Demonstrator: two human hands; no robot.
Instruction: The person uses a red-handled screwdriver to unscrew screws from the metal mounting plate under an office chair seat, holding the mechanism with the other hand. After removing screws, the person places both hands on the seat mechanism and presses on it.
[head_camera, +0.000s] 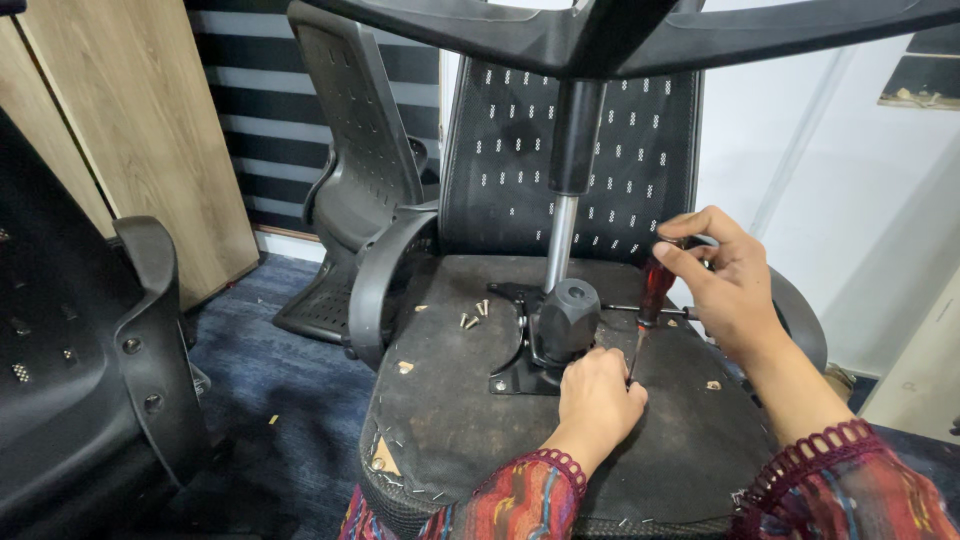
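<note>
Chair upturned, seat underside facing up. Right hand wraps a red screwdriver, tip down by the mechanism plate. Left hand is curled at the tip, pinching something unseen. Loose screws lie beside the plate: fastening looks part done.

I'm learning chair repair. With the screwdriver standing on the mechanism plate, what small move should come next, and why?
Probably turn the red-handled screwdriver with the right hand: its tip stands at the plate beside the left hand, which steadies it there. Loose screws lie on the seat underside.
</note>
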